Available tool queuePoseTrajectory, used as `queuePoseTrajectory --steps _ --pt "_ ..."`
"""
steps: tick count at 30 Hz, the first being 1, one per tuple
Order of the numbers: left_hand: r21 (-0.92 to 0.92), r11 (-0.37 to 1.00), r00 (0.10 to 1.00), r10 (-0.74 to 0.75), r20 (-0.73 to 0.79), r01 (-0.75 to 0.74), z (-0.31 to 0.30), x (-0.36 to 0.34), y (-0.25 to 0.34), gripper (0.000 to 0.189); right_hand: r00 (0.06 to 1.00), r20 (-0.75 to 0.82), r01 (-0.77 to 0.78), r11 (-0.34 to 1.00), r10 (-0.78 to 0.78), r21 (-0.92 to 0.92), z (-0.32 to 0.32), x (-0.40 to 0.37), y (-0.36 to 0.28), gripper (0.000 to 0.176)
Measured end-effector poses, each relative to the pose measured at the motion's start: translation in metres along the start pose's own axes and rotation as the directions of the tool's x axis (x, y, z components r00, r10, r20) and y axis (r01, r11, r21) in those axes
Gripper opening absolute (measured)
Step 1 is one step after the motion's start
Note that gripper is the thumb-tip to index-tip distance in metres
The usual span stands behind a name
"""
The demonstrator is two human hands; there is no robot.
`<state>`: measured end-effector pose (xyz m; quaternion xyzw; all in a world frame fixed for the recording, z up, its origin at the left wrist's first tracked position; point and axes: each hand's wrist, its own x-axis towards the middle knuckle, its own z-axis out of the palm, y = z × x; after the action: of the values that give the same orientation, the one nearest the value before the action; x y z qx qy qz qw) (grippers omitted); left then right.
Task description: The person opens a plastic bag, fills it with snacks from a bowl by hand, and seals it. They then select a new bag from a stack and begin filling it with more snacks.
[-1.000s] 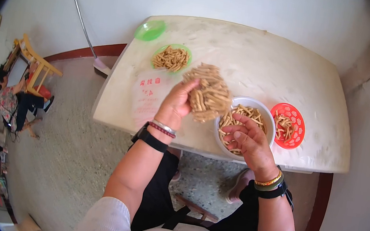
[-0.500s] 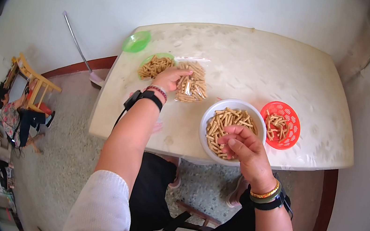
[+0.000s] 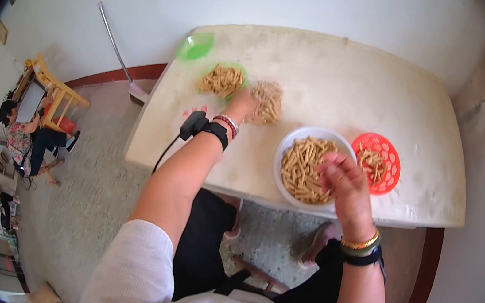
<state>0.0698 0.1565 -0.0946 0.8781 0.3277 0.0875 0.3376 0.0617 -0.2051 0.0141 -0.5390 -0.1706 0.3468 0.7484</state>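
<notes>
My left hand is closed at the left edge of a clear plastic bag filled with short tan sticks. The bag lies on the table, just right of a green plate heaped with similar sticks. My right hand hovers over the right rim of a white bowl, which is full of tan sticks. Its fingers are half curled and slightly blurred, and I see nothing between them. Right of the bowl stands a red perforated basket with some sticks in it.
An empty-looking green dish sits at the table's back left corner. The pale table stands against a wall. A long-handled broom or dustpan leans there. Farther left, a person sits by a wooden chair.
The view has shifted slightly. My right hand has moved a little right toward the bowl's rim, its fingers more curled. My left hand stays at the bag, which keeps its place beside the plate.
</notes>
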Motion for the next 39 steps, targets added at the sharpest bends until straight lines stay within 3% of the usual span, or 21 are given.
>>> queuePoseTrajectory --steps 2,3,5,7,8,11,12,14,19,22,24,26,28,32,34,36,39 --pt "0.122 0.986 0.969 0.134 -0.206 -0.11 -0.006 -0.027 0.002 0.052 0.992 -0.117 0.053 0.999 -0.053 -0.007 -0.012 0.001 -0.005 0.017" --pt "0.12 0.986 0.969 0.137 -0.206 -0.114 -0.01 -0.04 0.005 0.052 0.987 -0.137 0.089 0.996 -0.09 -0.013 -0.02 0.001 -0.008 0.017" --pt "-0.146 0.981 0.974 0.095 -0.204 -0.126 -0.016 -0.07 0.005 0.041 0.978 -0.153 0.139 0.99 -0.141 -0.022 -0.036 0.001 -0.012 0.017" --pt "-0.381 0.916 0.987 0.071 -0.148 -0.123 -0.006 -0.105 0.004 0.038 0.949 -0.234 0.162 0.964 -0.211 -0.212 -0.048 0.0 -0.015 0.018" --pt "-0.449 0.888 0.995 0.079 -0.056 -0.096 -0.004 -0.121 0.005 0.037 0.948 -0.233 0.166 0.963 -0.215 -0.213 -0.052 0.0 -0.014 0.018" --pt "-0.576 0.817 0.991 0.097 0.096 -0.024 0.001 -0.174 0.015 0.037 0.923 -0.152 0.188 0.76 -0.352 -0.622 -0.072 0.007 0.001 0.016" --pt "-0.633 0.774 0.982 0.105 0.156 0.018 0.0 -0.187 0.02 0.037 0.923 -0.156 0.183 0.76 -0.351 -0.624 -0.079 0.004 0.008 0.016" --pt "-0.656 0.751 0.977 0.081 0.195 0.069 -0.005 -0.203 0.028 0.038 0.942 -0.054 0.096 0.423 -0.33 -0.901 -0.076 -0.004 0.01 0.017" --pt "-0.628 0.77 0.971 0.048 0.235 0.114 -0.006 -0.186 0.017 0.039 0.963 -0.081 0.035 0.415 -0.258 -0.909 -0.072 -0.008 0.01 0.02" --pt "-0.52 0.853 0.984 0.047 0.171 0.05 -0.008 -0.16 0.008 0.038 0.963 -0.1 0.014 0.417 -0.25 -0.909 -0.078 -0.006 0.01 0.021" --pt "-0.306 0.947 0.987 0.132 0.091 -0.099 -0.008 -0.144 0.005 0.037 0.968 -0.083 0.021 0.407 -0.236 -0.913 -0.075 -0.007 0.005 0.022" --pt "-0.309 0.947 0.987 0.13 0.098 -0.094 -0.004 -0.132 0.004 0.037 0.966 -0.072 0.033 0.393 -0.248 -0.919 -0.073 -0.008 0.006 0.022" --pt "-0.135 0.938 0.947 0.322 -0.008 -0.32 0.002 -0.126 0.004 0.036 0.981 -0.066 0.008 0.374 -0.185 -0.927 -0.068 -0.007 0.004 0.021" --pt "-0.255 0.944 0.974 0.225 0.04 -0.208 0.013 -0.129 0.01 0.034 0.984 -0.006 0.059 0.351 -0.181 -0.935 -0.069 -0.007 0.005 0.02" --pt "-0.435 0.881 0.979 0.202 -0.008 -0.185 0.01 -0.134 0.013 0.032 0.988 -0.052 0.004 0.356 -0.148 -0.934 -0.07 -0.007 -0.002 0.019" --pt "-0.479 0.867 0.983 0.179 0.035 -0.141 0.003 -0.138 0.016 0.032 0.972 -0.063 0.02 0.349 -0.225 -0.937 -0.075 -0.007 -0.003 0.02" --pt "-0.525 0.849 0.983 0.144 0.116 -0.062 -0.007 -0.145 0.022 0.032 0.976 -0.064 0.009 0.335 -0.208 -0.942 -0.082 -0.007 0.005 0.022"
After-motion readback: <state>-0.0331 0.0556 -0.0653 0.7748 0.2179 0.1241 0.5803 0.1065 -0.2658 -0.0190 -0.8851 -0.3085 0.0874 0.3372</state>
